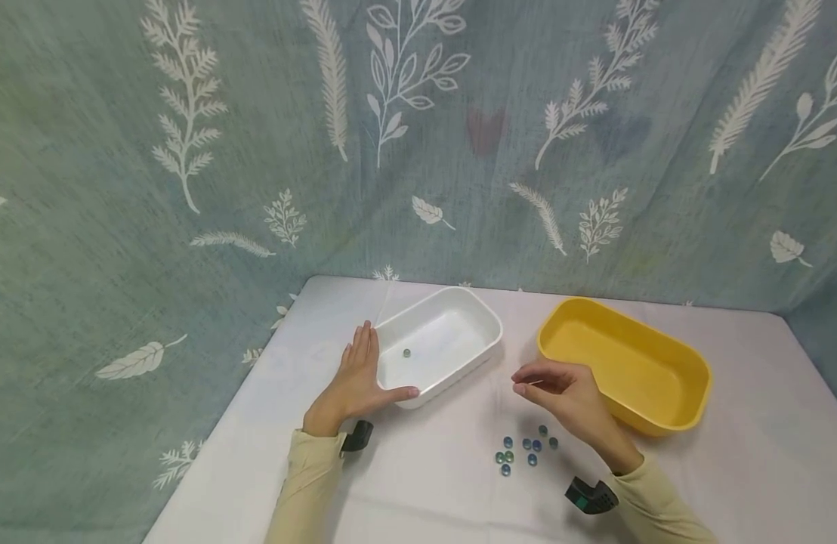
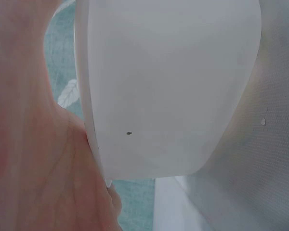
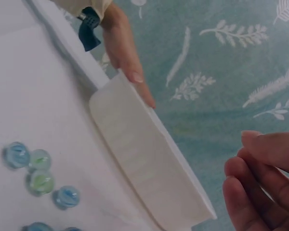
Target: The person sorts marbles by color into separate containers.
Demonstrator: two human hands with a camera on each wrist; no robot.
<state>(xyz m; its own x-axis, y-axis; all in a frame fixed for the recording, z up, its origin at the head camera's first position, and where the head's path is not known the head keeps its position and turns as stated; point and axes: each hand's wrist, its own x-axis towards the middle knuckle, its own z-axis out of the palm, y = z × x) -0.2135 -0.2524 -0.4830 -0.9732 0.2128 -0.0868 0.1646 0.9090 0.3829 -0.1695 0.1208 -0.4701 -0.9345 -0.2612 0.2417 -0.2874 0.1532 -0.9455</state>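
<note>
My left hand (image 1: 353,385) rests against the left end of a white plastic tub (image 1: 459,378). Its fingers lie straight along that end, and the thumb stretches over the near rim. One small glass marble (image 1: 407,353) lies inside the tub. Between the white tub and a yellow tub (image 1: 690,385), my right hand (image 1: 568,397) hovers above the table, thumb and forefinger tips brought close together. I cannot tell whether a marble is between those tips. Several blue and green glass marbles (image 1: 532,459) lie on the table below the right hand.
The yellow tub stands at the right with its bare inside showing. A pale cloth covers the table (image 1: 418,483). Behind it hangs a green leaf-patterned curtain (image 1: 255,136). Dark wrist cameras sit under both wrists, the right one (image 1: 591,496) close over the table.
</note>
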